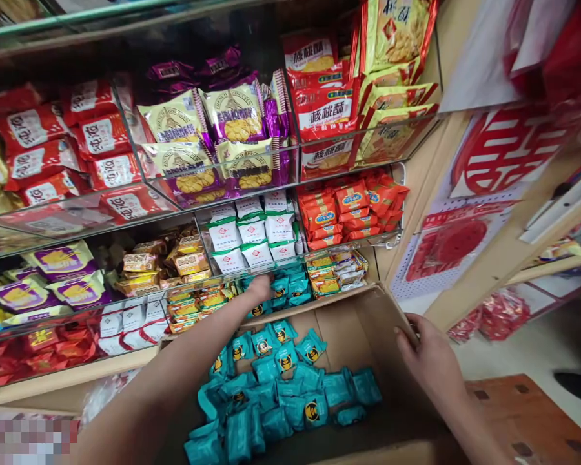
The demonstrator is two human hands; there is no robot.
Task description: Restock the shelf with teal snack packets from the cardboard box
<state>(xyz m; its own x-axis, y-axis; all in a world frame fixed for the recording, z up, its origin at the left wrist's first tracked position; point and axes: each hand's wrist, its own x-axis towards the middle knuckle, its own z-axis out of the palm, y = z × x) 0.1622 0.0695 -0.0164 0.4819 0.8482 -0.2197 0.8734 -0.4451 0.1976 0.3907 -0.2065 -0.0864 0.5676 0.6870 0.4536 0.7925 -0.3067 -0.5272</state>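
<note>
My left hand reaches over the box's far edge to the lower shelf, beside teal snack packets in a compartment there. Its fingers are blurred and mostly hidden, so whether it holds a packet does not show. With thumb and fingers, my right hand grips the right rim of an open cardboard box. Many teal packets with round yellow-and-black emblems lie loose inside, heaped toward the left and middle.
Glass-fronted shelves hold red packets, purple-and-cream biscuit packs, white-and-green packets and orange packets. Small yellow packets sit right of the teal ones. A wooden post rises at right, above a brown wooden surface.
</note>
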